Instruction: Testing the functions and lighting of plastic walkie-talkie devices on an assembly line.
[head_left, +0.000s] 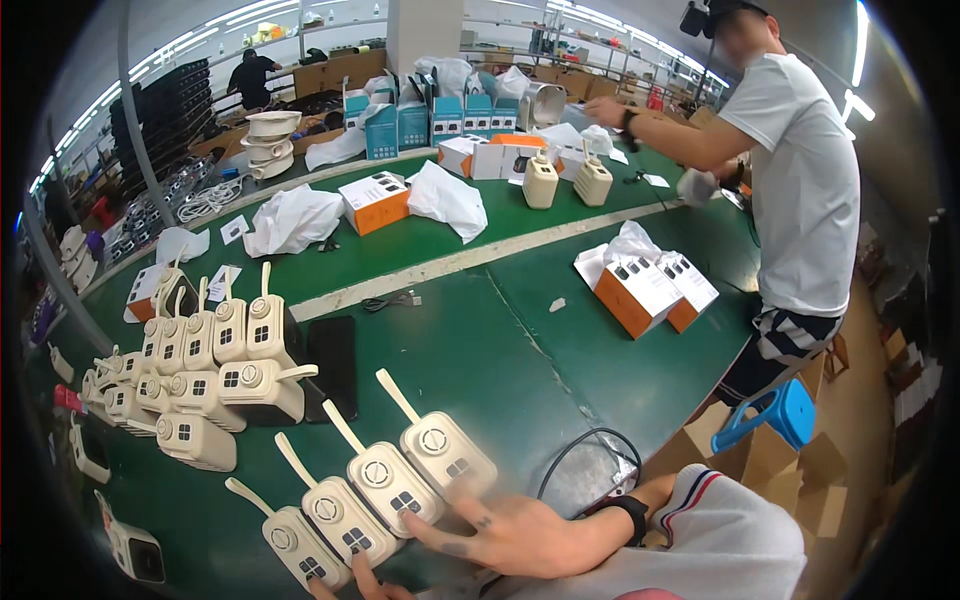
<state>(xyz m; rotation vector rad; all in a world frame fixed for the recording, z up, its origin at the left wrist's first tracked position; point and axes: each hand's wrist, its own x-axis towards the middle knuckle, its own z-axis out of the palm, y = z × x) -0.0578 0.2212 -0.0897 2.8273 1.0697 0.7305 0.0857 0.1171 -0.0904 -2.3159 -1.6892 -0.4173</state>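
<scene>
Cream devices (381, 478), four abreast on the green table (450, 360), turn their buttons (404, 500) upward, seemingly for easy reach: the right hand (512, 536) spreads its fingers over two; visible fingertips of the left hand (366, 578) rest apart on the others.

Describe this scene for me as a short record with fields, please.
Front row: four cream devices with straps
Left hand: appears to touch the two leftmost
Right hand: touching the third from left
Behind, left: more cream devices beside a black slab
Farther back: orange-and-white boxes, teal boxes
Surface: green table
Nearby: a person in a white shirt
</scene>
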